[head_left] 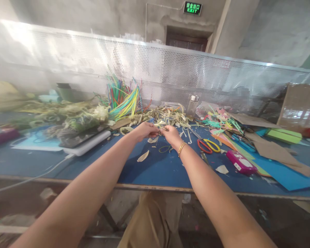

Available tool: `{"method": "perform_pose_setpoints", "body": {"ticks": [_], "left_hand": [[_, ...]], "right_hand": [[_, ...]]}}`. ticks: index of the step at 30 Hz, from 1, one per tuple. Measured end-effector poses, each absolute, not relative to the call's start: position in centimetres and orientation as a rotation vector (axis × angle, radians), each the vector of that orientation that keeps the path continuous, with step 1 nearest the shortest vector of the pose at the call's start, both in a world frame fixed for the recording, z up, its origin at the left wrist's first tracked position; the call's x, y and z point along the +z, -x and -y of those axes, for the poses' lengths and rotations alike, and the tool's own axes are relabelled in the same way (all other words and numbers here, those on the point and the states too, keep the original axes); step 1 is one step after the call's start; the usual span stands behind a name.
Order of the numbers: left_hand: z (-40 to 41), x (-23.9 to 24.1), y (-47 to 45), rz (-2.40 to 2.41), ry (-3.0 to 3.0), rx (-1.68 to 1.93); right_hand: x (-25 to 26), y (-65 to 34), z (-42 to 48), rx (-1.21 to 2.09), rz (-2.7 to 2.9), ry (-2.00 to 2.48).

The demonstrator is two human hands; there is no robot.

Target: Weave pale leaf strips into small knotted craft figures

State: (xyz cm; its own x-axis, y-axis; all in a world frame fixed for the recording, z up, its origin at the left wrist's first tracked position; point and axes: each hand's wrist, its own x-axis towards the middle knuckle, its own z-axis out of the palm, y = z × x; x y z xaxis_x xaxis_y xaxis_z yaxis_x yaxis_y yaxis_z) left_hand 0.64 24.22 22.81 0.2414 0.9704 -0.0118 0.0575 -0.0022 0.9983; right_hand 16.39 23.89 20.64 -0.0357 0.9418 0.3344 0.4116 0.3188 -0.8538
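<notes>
My left hand (147, 131) and my right hand (170, 133) meet over the middle of the blue table, fingers closed in a pinch. Between their fingertips is a small bundle of pale dried husk strips (159, 125), partly hidden by the fingers. Just behind them lies a heap of dried husk scraps (170, 114). A curled husk piece (143, 156) rests in front of my left hand. Scissors with red and yellow handles (208, 146) lie to the right of my right hand, which wears a gold bracelet at the wrist.
Colourful pipe cleaners (124, 100) stand behind, left of a glass bottle (193, 106). Farther left, fibre bundles (80, 120) lie near a white power strip (88, 143). On the right are a magenta box (240, 162) and blue paper (286, 175). A perforated metal panel (155, 69) closes the back.
</notes>
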Motion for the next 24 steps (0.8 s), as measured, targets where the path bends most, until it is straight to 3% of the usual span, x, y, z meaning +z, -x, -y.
{"method": "perform_pose_setpoints", "body": {"ticks": [15, 24], "left_hand": [[-24.4, 22.8, -0.6, -1.155, -1.561, 0.994], [-24.6, 22.6, -0.5, -1.164, -1.543, 0.985]], "right_hand": [[19.8, -16.5, -25.1, 0.837, 1.553, 1.130], [20.4, -16.5, -24.2, 0.581, 1.693, 1.271]]}}
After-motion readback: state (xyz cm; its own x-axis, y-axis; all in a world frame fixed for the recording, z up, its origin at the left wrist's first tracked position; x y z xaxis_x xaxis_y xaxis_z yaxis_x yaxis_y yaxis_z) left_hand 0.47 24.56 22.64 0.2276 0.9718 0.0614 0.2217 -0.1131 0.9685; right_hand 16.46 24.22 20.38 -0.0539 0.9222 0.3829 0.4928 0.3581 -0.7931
